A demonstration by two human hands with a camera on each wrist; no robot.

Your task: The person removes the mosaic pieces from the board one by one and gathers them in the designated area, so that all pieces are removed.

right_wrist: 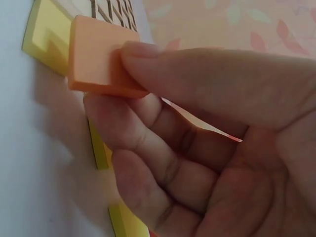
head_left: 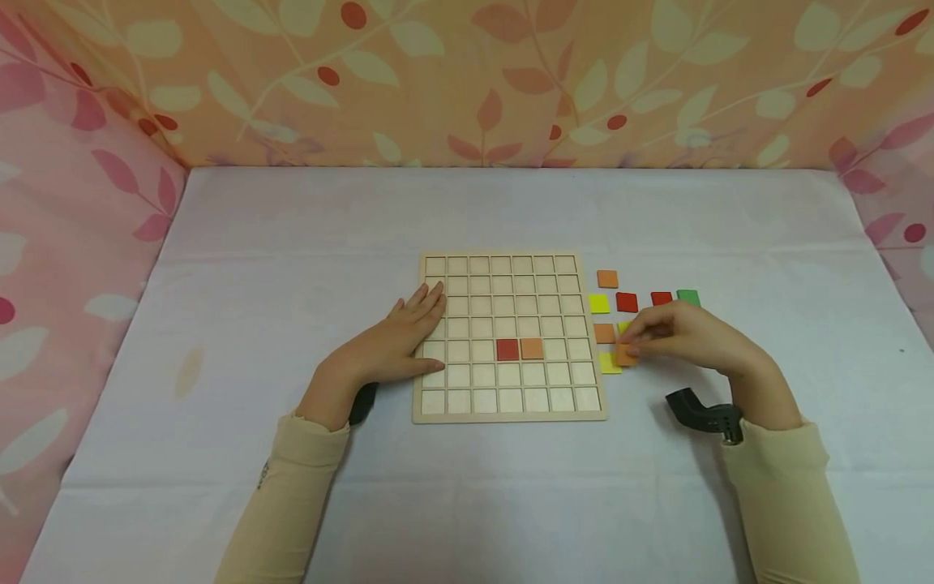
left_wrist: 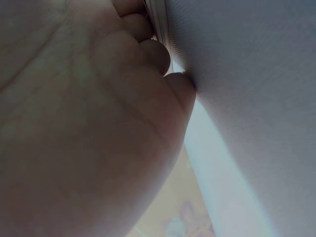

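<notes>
A wooden grid board (head_left: 509, 416) lies flat on the table. In its fifth row from the top, a red tile (head_left: 507, 349) and an orange tile (head_left: 532, 349) sit side by side in two cells. My left hand (head_left: 390, 345) rests on the board's left edge, fingers extended and thumb spread. To the right of the board, my right hand (head_left: 696, 337) pinches another orange square tile (right_wrist: 96, 54) between thumb and fingers. That tile is held over a yellow tile (head_left: 610, 364), whose corner it partly covers in the head view. In the left wrist view, the palm (left_wrist: 74, 123) fills much of the picture.
Loose tiles lie right of the board: orange ones (head_left: 607, 279), a yellow one (head_left: 599, 304), red ones (head_left: 627, 302) and a green one (head_left: 688, 298), some partly hidden by my right hand. A white cloth (head_left: 503, 503) covers the table; patterned fabric (head_left: 438, 81) hangs behind.
</notes>
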